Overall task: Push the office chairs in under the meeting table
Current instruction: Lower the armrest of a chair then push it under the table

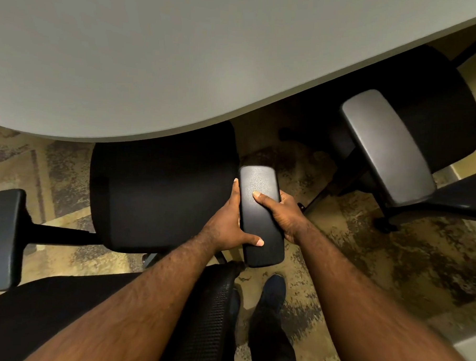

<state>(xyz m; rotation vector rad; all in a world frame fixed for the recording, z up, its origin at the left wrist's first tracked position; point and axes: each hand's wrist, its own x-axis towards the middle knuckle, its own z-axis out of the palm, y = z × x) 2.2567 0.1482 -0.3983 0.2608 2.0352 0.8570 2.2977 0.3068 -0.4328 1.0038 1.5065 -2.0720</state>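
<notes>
I am wearing nothing on my forearms: both are showing bare and hairy, with no sleeves, watch or rings on my left hand (231, 221) or right hand (281, 215). I am wearing dark trousers (268, 337) and dark blue shoes (274, 288), the near-right one showing a rounded toe.

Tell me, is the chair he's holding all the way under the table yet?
Only partly in. The seat front hides under the table edge, but most of it and the held armrest still stick out.
</notes>
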